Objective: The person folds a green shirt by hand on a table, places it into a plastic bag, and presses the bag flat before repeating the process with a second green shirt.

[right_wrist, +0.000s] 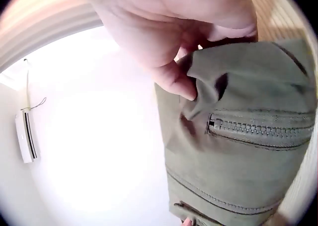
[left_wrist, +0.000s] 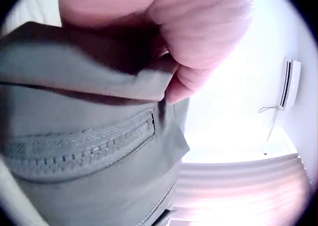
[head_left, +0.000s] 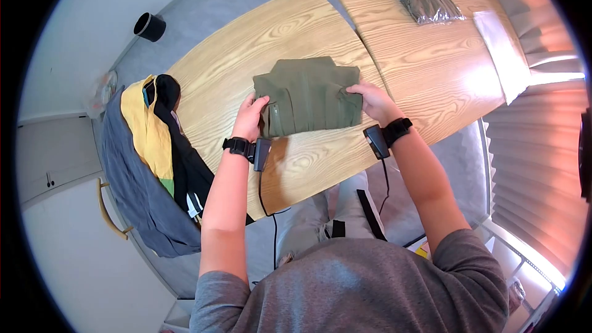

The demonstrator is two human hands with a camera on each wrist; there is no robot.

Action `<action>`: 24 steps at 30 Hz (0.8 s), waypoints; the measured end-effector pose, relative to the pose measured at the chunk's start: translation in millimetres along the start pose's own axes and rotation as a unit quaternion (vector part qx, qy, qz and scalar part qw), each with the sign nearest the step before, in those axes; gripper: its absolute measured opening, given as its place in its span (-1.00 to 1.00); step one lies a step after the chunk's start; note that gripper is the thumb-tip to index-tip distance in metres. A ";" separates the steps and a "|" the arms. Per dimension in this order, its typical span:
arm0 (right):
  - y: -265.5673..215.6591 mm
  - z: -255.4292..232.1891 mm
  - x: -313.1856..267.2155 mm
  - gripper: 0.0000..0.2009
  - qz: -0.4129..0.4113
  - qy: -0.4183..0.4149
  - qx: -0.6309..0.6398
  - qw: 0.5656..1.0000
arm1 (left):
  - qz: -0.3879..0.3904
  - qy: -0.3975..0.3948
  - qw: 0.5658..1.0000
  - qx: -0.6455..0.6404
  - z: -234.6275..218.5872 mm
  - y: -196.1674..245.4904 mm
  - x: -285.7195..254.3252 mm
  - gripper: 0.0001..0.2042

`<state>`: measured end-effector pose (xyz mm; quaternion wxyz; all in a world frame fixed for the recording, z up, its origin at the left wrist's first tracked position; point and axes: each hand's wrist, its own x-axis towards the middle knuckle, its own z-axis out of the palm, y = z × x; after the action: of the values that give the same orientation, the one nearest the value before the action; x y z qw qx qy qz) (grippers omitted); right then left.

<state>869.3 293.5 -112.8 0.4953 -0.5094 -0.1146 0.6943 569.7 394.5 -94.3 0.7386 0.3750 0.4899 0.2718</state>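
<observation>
An olive-green folded garment (head_left: 303, 100) with zippered pockets is held up over the near part of the wooden table, its shadow falling below it. My left hand (head_left: 249, 117) pinches its left edge, thumb on the near face. At the opposite edge my right hand (head_left: 377, 102) pinches the cloth the same way. In the left wrist view a zipper (left_wrist: 84, 149) runs across the garment below the gripping fingers. The right wrist view shows the cloth bunched under the thumb (right_wrist: 176, 82), beside another zipper (right_wrist: 258, 130).
Clothes in grey, yellow (head_left: 147, 126) and black hang in a heap at the left table end. On the second table (head_left: 425, 55) lie a plastic-wrapped dark garment (head_left: 427, 2) and a white sheet (head_left: 501, 55). A black bin (head_left: 150, 27) stands on the floor; pinkish curtains (head_left: 530, 166) hang at the right.
</observation>
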 end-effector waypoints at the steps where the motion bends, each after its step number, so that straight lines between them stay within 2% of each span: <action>1: -3.9 6.4 -5.2 -0.70 0.001 -0.001 -0.002 1.000 | 0.056 -0.016 0.998 -0.020 2.4 7.0 -9.4 -0.73; 2: -8.6 11.2 -12.7 -0.73 -0.057 -0.006 -0.038 0.998 | 0.057 -0.014 0.998 -0.022 3.7 14.4 -20.3 -0.73; 3: -13.6 17.5 -21.6 -0.76 -0.115 -0.010 -0.075 0.990 | 0.115 -0.015 0.993 0.033 4.3 20.5 -31.8 -0.75; 4: -15.2 21.7 -30.8 -0.76 -0.113 -0.011 -0.076 0.991 | 0.172 -0.015 0.981 0.089 2.7 21.5 -40.7 -0.77; 5: -16.5 24.5 -40.6 -0.73 -0.159 0.024 -0.160 0.974 | 0.129 -0.038 0.986 0.100 -10.0 16.2 -43.5 -0.70; 6: -15.9 24.3 -46.4 -0.69 -0.202 0.057 -0.243 0.947 | 0.127 -0.035 0.986 0.098 -12.4 7.1 -46.6 -0.70; 7: -2.5 12.8 -43.7 -0.55 -0.363 0.069 -0.399 0.839 | 0.270 -0.011 0.932 0.241 -14.6 -3.1 -50.6 -0.66; 8: 10.6 0.3 -41.8 -0.55 -0.357 0.067 -0.400 0.842 | 0.399 0.012 0.837 0.375 -16.9 -14.3 -55.8 -0.62; 9: 22.8 -9.7 -42.3 -0.50 -0.379 0.048 -0.456 0.804 | 0.327 0.011 0.842 0.429 -21.6 -27.8 -61.9 -0.54; 10: 27.9 -13.2 -46.5 -0.45 -0.400 0.027 -0.510 0.761 | 0.321 0.012 0.845 0.428 -26.9 -39.2 -69.4 -0.54; 11: 34.6 -17.9 -57.2 -0.45 -0.325 0.044 -0.570 0.753 | 0.291 -0.004 0.802 0.522 -33.2 -49.0 -76.6 -0.52; 12: 40.1 -25.2 -62.6 -0.45 -0.323 0.042 -0.570 0.755 | 0.259 -0.020 0.749 0.610 -37.3 -54.7 -82.7 -0.49; 13: 42.7 -33.0 -65.7 -0.47 -0.298 0.049 -0.553 0.776 | 0.256 -0.034 0.795 0.549 -39.7 -59.7 -85.6 -0.45; 14: 46.0 -39.9 -65.8 -0.49 -0.272 0.056 -0.537 0.797 | 0.254 -0.033 0.795 0.549 -43.1 -63.3 -86.1 -0.45; 15: 46.9 -38.8 -67.7 -0.49 -0.268 0.055 -0.537 0.798 | 0.280 -0.027 0.796 0.536 -41.5 -59.2 -91.3 -0.47; 16: 43.9 -33.4 -70.6 -0.53 -0.288 0.100 -0.509 0.805 | 0.306 -0.023 0.795 0.523 -36.7 -50.0 -97.6 -0.49; 17: 39.5 -26.8 -71.9 -0.57 -0.309 0.145 -0.479 0.808 | 0.340 -0.002 0.769 0.541 -25.7 -42.7 -99.0 -0.55; 18: 35.3 -13.6 -70.7 -0.57 -0.309 0.146 -0.479 0.808 | 0.339 -0.003 0.770 0.541 -10.5 -36.2 -97.8 -0.55; 20: 30.5 24.9 -59.5 -0.64 -0.348 0.118 -0.535 0.761 | 0.391 -0.018 0.761 0.517 22.0 -25.5 -86.4 -0.61; 21: 32.7 41.2 -52.9 -0.64 -0.353 0.119 -0.535 0.759 | 0.391 -0.034 0.742 0.543 36.0 -21.8 -77.0 -0.65; 22: 35.1 56.9 -45.7 -0.65 -0.376 0.129 -0.615 0.681 | 0.371 -0.041 0.732 0.569 46.8 -22.2 -68.3 -0.63; 23: 36.6 67.8 -40.4 -0.63 -0.393 0.138 -0.688 0.595 | 0.370 -0.022 0.703 0.607 57.5 -22.7 -60.0 -0.58; 24: 39.7 73.3 -35.9 -0.63 -0.397 0.138 -0.688 0.592 | 0.366 -0.002 0.673 0.643 64.9 -25.8 -51.7 -0.53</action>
<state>786.2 270.7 -84.5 0.2342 -0.6928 -0.6789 0.0657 611.6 321.3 -73.1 0.1576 0.9070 0.3654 0.1379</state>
